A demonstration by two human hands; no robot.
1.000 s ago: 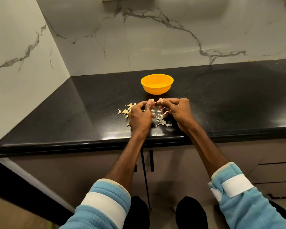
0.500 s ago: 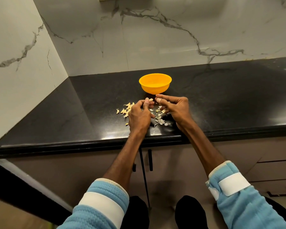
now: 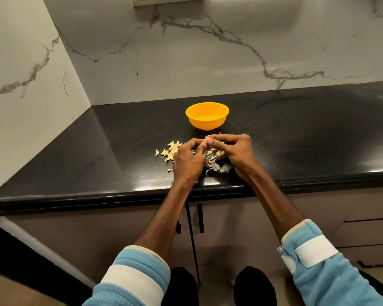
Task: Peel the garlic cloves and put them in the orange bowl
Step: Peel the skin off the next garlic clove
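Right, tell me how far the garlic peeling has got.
Done: some peeling, judging by the loose skins on the counter. In hand: left hand and right hand pinch something small, likely a clove, between them. To do: a pile of cloves beside the left hand; the orange bowl contents are unclear.

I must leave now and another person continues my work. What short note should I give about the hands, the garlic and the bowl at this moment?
Left hand and right hand: fingertips meet above the counter, apparently pinching one clove, hidden by fingers.
Garlic cloves: small heap left of the left hand, seemingly unpeeled.
Loose skins: between the hands, so some peeling is done.
Orange bowl: behind the hands; its contents cannot be told.
Left: finish this clove, drop it in the bowl, peel the heap.
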